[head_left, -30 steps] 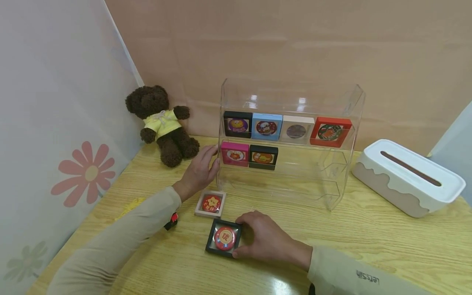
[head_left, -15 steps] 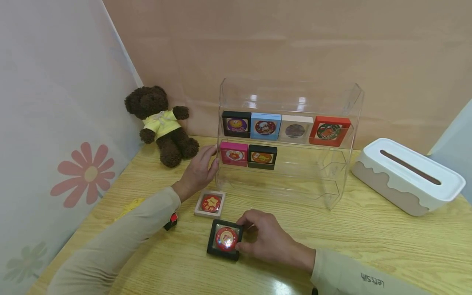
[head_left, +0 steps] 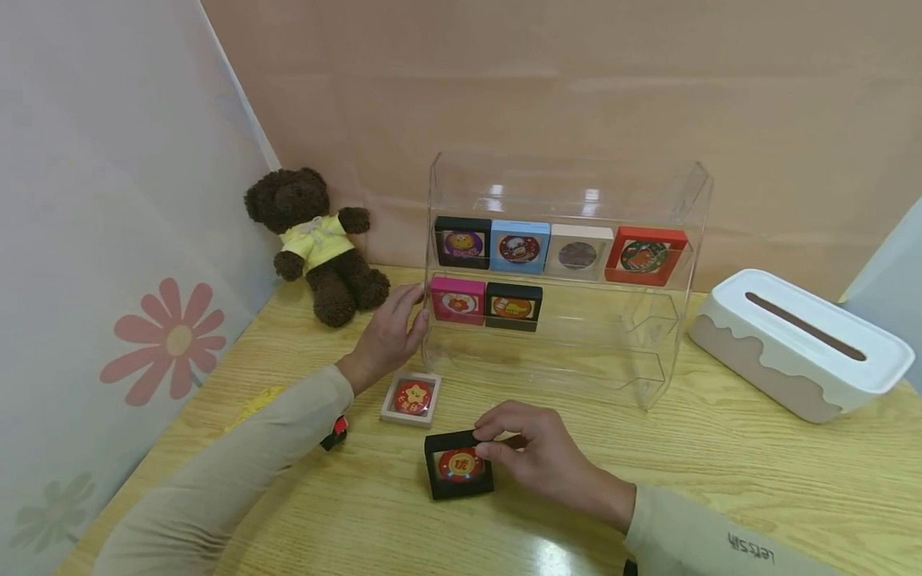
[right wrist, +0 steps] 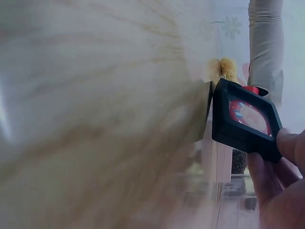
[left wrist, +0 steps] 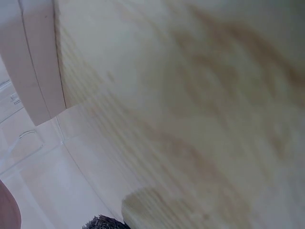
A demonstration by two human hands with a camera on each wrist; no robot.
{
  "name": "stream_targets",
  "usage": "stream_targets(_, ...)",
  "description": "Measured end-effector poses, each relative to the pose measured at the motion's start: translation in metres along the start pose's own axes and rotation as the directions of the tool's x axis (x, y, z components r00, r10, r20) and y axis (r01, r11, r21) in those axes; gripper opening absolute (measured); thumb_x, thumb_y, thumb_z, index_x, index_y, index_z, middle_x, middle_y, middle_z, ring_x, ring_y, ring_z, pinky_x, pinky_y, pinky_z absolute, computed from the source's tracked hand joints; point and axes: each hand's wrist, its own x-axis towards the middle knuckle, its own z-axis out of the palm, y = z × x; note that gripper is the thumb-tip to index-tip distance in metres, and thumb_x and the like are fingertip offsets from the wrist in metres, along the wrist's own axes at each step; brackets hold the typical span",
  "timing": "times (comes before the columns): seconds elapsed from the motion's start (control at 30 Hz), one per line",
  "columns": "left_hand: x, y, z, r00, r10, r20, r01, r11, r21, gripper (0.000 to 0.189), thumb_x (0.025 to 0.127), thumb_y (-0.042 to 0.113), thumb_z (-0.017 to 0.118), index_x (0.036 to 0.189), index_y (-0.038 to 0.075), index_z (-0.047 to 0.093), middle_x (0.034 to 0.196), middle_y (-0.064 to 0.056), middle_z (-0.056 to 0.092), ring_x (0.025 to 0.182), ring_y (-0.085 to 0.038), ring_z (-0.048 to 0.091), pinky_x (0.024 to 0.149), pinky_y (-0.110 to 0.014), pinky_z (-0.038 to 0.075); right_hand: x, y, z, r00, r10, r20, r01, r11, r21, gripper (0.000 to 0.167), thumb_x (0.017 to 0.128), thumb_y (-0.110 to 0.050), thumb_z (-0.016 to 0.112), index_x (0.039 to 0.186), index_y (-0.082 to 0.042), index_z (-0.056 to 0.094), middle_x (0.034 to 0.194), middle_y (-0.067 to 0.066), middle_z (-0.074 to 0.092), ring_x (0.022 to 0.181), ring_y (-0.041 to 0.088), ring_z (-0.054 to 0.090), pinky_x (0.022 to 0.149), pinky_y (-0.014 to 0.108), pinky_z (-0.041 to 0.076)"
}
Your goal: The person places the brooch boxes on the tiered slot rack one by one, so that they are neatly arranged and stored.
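Note:
My right hand (head_left: pixel 551 460) pinches a black square display frame (head_left: pixel 432 468) by its upper right corner, thumb on the front. Inside the frame is a round red badge with a gold centre. The frame is tilted up, its lower edge close over the table; in the right wrist view the same black frame (right wrist: pixel 233 131) shows between thumb and fingers. My left hand (head_left: pixel 389 332) rests against the left side of a clear acrylic display rack (head_left: pixel 576 352), fingers fairly straight. Below it a pale pink frame (head_left: pixel 386 406) with a red star badge lies flat on the table.
The rack's upper tier carries black, blue, cream and red frames (head_left: pixel 647 278); pink and black frames (head_left: pixel 514 324) stand at left on the tier below. A brown teddy bear (head_left: pixel 317 240) sits at back left, a white tissue box (head_left: pixel 792 344) at right. Something yellow (head_left: pixel 255 404) lies beside the left sleeve.
The black frame has gone from lying nearly flat to tilted upright, shifting slightly right with my right hand, now pinching its top corner. My left hand stays at the rack.

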Motion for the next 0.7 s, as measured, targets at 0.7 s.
stream_targets(0.7,0.001,0.002,-0.001,1.0,-0.004,-0.005,0.004,1.0,-0.01,0.041,0.102,0.019,0.039,0.12,-0.017,0.05,0.109,-0.025,0.053,0.094,-0.032,0.059,0.081,-0.038,0.052,0.003,0.003,-0.054,0.972,-0.067,-0.223,0.033,0.988,-0.153,0.025,0.077,0.015,0.069,0.087,-0.008,0.071,0.096,0.011,0.067,0.086,0.016,0.065,0.06,0.026,0.055)
